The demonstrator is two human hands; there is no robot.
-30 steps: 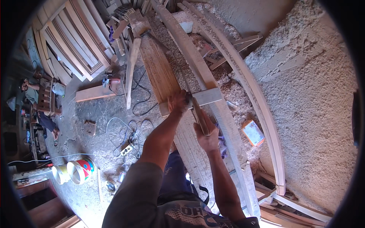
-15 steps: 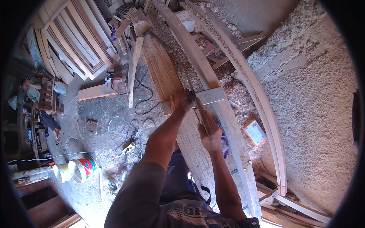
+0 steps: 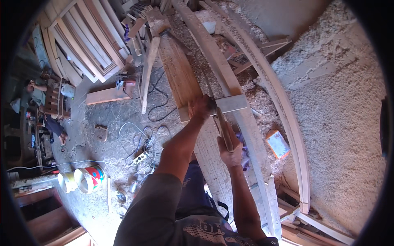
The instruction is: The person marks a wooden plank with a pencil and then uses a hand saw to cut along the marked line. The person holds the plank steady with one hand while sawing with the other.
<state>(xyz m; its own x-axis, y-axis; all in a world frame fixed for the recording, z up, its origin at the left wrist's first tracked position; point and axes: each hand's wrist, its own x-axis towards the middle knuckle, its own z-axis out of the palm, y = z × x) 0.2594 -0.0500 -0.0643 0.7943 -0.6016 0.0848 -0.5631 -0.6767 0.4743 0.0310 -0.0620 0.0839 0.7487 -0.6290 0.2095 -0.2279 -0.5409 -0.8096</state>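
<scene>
A short wooden crosspiece (image 3: 233,103) lies across a long plank (image 3: 179,77) and the beam (image 3: 251,135) to its right. My left hand (image 3: 200,107) is closed over the crosspiece near its middle, pressing it against the plank; some fingertips are hidden. Just right of it, my right hand (image 3: 230,152) is wrapped round the wooden handle of a hand saw (image 3: 223,128). Its thin blade shows nearly edge-on, running away from me past the crosspiece, close beside my left fingers. Where the teeth meet the wood is too small to make out.
Wood shavings lie between the beams. A curved beam (image 3: 283,102) runs along the right wall. On the left floor are tangled cords (image 3: 143,141), a power tool (image 3: 125,83), and buckets (image 3: 88,180). Another person (image 3: 39,92) sits at far left. An orange-and-white box (image 3: 278,144) lies right.
My right hand and the saw have shifted slightly toward me. My left hand stays on the crosspiece. The whole view has moved a little; the person at far left has raised a hand.
</scene>
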